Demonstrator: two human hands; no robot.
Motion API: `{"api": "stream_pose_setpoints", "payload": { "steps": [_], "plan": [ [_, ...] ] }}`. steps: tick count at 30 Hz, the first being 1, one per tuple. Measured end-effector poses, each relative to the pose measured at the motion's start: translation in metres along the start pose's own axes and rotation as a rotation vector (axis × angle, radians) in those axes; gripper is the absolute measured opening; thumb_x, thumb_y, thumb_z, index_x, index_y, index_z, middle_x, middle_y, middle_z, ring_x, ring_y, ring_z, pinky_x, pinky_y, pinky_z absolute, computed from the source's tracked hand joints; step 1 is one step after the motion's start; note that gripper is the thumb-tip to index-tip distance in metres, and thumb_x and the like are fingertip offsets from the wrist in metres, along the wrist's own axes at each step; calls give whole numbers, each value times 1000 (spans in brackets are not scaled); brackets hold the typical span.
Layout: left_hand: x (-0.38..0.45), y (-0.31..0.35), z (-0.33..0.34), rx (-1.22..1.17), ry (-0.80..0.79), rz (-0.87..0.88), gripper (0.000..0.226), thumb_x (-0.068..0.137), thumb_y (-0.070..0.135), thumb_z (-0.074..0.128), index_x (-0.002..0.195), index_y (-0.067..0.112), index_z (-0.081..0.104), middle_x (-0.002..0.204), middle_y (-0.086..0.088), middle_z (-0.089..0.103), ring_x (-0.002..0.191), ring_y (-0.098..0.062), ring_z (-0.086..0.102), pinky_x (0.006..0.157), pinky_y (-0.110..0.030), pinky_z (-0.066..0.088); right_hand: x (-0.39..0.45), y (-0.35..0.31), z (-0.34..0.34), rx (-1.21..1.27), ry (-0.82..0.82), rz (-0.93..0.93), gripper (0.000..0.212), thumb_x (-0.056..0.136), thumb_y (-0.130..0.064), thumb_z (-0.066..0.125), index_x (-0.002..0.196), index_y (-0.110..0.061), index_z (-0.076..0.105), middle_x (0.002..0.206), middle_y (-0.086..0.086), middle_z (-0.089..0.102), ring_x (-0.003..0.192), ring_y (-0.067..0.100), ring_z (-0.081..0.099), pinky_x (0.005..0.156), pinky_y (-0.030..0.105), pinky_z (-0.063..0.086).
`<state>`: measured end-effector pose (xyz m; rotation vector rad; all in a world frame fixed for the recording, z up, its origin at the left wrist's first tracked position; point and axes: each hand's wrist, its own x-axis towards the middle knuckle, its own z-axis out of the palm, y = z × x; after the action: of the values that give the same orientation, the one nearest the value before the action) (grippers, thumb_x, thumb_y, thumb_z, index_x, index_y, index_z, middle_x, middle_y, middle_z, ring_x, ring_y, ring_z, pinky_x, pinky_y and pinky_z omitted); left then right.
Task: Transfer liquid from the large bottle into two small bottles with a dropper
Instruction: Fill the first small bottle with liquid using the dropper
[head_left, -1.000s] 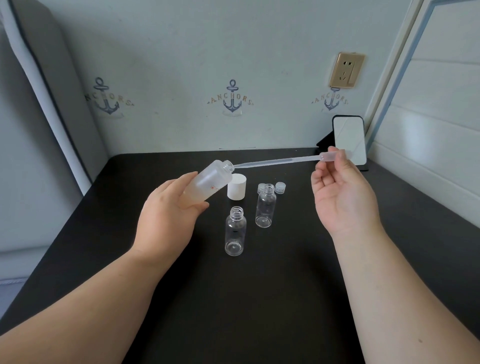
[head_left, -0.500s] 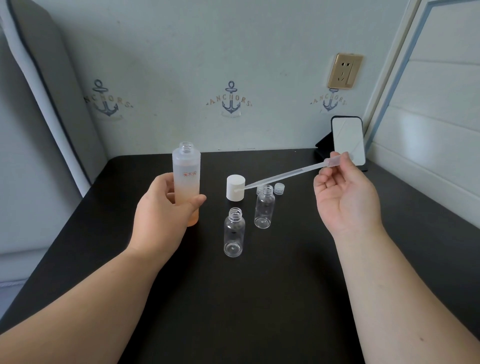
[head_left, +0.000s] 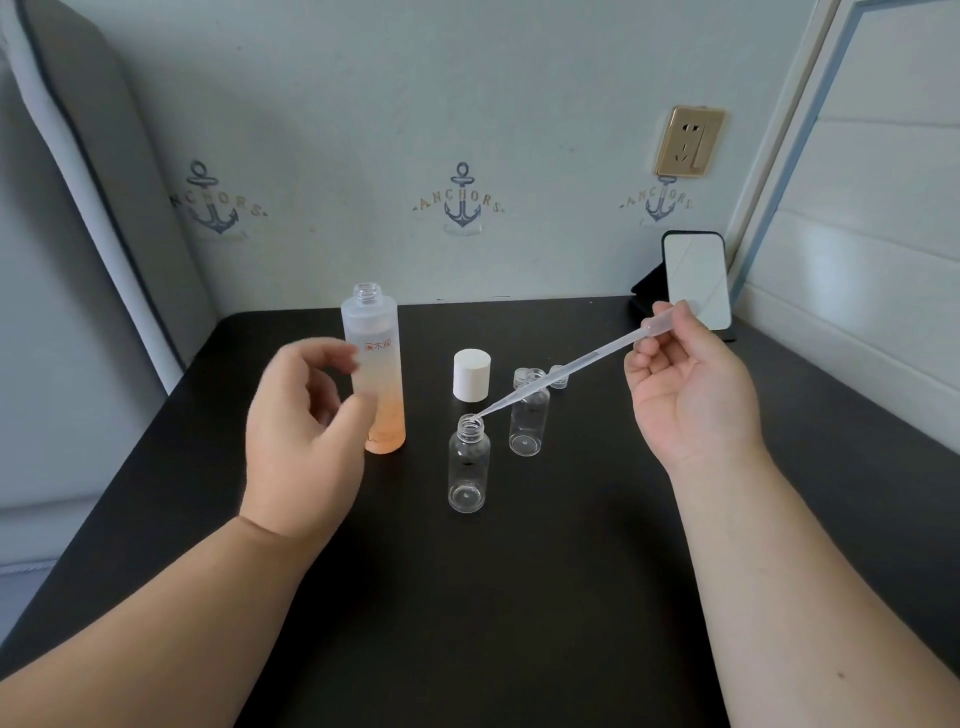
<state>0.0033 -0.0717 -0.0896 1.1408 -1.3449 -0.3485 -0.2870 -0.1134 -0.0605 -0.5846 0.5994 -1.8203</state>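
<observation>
Large bottle (head_left: 373, 374) upright on worktop (head_left: 519, 597), left. Cap (head_left: 471, 375) to its right. Near small bottle (head_left: 468, 465) before cap; far small bottle (head_left: 529, 415) right and behind it. Dropper (head_left: 566, 366) tip at near bottle's mouth. Phone (head_left: 696, 280) at back right.

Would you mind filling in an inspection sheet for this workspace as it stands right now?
Surface: black table, dry as far as I can see.
Job's things: large bottle upright, uncapped, orange liquid low; near small bottle and far small bottle upright, open, look empty; dropper slanted, tip at the near bottle's mouth.
Clutter: white cap; two small clear caps behind the far bottle; phone propped at the back.
Grippers: left hand open beside the large bottle, not gripping; right hand pinches the dropper's bulb.
Cables: nothing seen.
Surroundings: anchor-print wall, wall socket, grey cushion at left.
</observation>
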Motion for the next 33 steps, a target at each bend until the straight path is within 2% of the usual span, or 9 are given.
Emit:
{"api": "stream_pose_setpoints", "payload": {
  "steps": [3,5,7,9,12,16,18,24,33],
  "plan": [
    [-8,6,5,-56,-267,51,21,81,38,65,102,34,67,93,10,70,69,-13,57,66,-26,51,0,1,0,-11,-2,2,14,97,-15,65,98,-3,72,76,4,67,62,13,58,60,22,50],
    [-9,6,9,18,-500,32,40,77,57,68,111,36,68,93,18,70,70,-15,58,69,-25,52,0,2,0,-13,-8,2,14,97,-15,65,97,-4,73,77,4,67,62,13,58,61,23,50],
    [-10,4,14,150,-668,10,53,72,69,73,116,41,64,84,27,65,70,-9,58,65,-14,46,1,2,-1,-14,-14,-4,14,96,-15,65,93,-4,74,77,4,66,63,13,58,61,23,50],
    [-11,2,20,249,-734,6,46,72,63,78,111,44,62,82,22,64,70,-6,59,63,-15,47,1,2,-1,-14,-20,-9,15,96,-15,65,92,-4,75,77,5,66,62,13,57,61,22,50],
    [-9,0,23,268,-724,-6,30,78,45,82,101,40,64,80,12,68,71,-8,62,66,-22,52,2,1,-1,-27,-32,-16,19,96,-15,65,86,-6,79,78,4,67,63,12,58,62,22,50],
    [-6,0,17,275,-685,77,25,81,40,80,97,45,61,83,28,65,75,-6,60,64,-12,46,3,1,-2,-40,-54,-32,20,95,-14,66,82,-7,80,83,4,68,65,12,57,63,23,50],
    [-4,-2,16,263,-682,99,26,83,41,77,101,48,61,86,26,67,77,-7,59,67,-12,46,3,2,-2,-20,-63,-22,15,95,-13,67,91,-5,78,82,6,67,66,13,57,64,24,50],
    [-3,-7,15,253,-679,166,41,83,45,75,108,68,53,88,17,65,81,-2,59,72,-8,42,1,5,-3,-88,-117,4,21,95,-15,65,81,-7,79,87,3,70,66,12,57,62,23,49],
    [-6,-6,16,281,-668,208,51,83,39,79,123,56,53,94,25,63,82,7,58,73,-3,40,4,10,-6,-129,-100,14,17,97,-11,63,86,-6,74,80,1,72,59,11,54,60,22,49]
  ]
}}
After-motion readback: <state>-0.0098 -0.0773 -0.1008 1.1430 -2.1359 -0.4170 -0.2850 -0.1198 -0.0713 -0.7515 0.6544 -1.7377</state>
